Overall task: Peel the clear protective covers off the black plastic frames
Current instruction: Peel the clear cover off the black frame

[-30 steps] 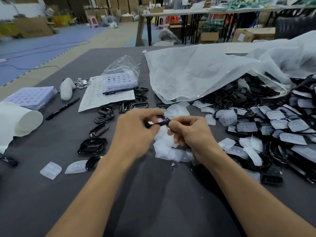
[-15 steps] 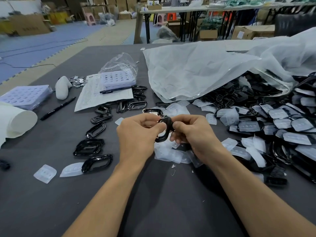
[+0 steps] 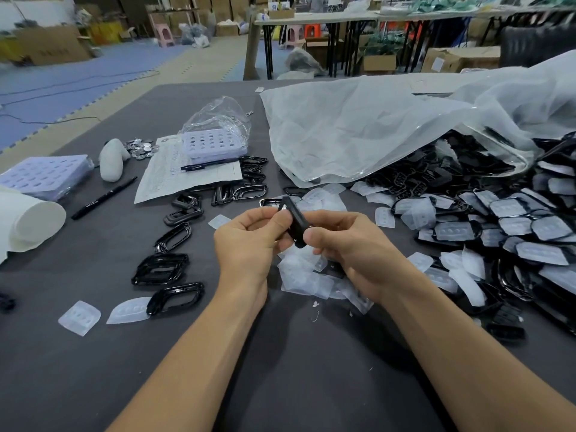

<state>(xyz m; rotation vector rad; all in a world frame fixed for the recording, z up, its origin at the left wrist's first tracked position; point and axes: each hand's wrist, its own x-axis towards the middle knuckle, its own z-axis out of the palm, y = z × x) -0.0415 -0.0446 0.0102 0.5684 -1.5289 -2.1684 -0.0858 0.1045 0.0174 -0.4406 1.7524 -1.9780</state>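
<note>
above the middle of the grey table, the black frame is held clear of the surface by both hands. the left hand pinches its left side, and the right hand is clamped on its lower end. over the last second it has gone from lying flat between the fingertips to standing edge-on, top tilted left. whether a clear cover is on it cannot be told. judgement: the piece is being turned to find a cover edge. loose covers lie beneath the hands. covered frames are heaped to the right, so much work is outstanding.
</note>
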